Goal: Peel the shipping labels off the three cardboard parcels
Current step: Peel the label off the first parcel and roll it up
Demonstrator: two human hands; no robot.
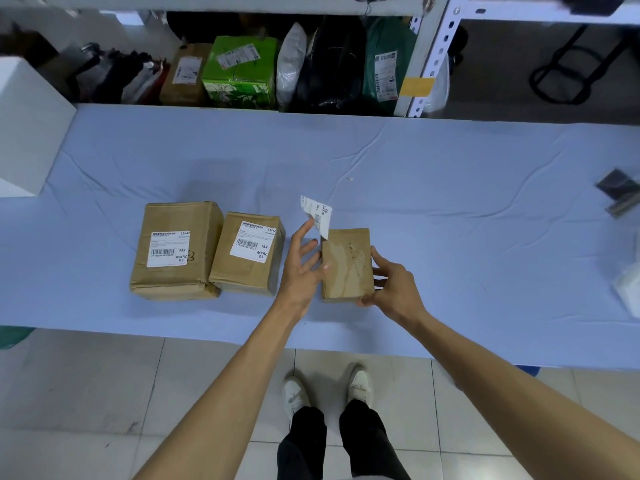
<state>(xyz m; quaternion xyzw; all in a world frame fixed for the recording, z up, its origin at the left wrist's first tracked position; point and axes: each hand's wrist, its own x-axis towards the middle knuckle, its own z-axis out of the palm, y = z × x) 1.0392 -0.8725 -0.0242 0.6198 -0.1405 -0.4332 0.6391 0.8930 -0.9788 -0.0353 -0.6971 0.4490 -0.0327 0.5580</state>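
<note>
Three brown cardboard parcels lie on the blue-covered table point(450, 209). The large left parcel point(173, 271) and the middle parcel point(242, 271) each carry a white shipping label point(168, 249) point(252, 242) flat on top. The small right parcel point(348, 265) has a bare top. Its label point(317, 213) stands curled upward from the parcel's far left corner. My left hand point(303, 265) is beside that parcel with fingers spread and straight, the index fingertip touching the lifted label. My right hand point(389, 287) grips the small parcel by its right side and near corner.
Behind the table runs a metal shelf point(429, 57) packed with a green box point(239, 71), a brown parcel and mailer bags. A white box point(27, 123) stands at the far left. Dark flat items point(620, 194) and a white object point(628, 284) lie at the right edge.
</note>
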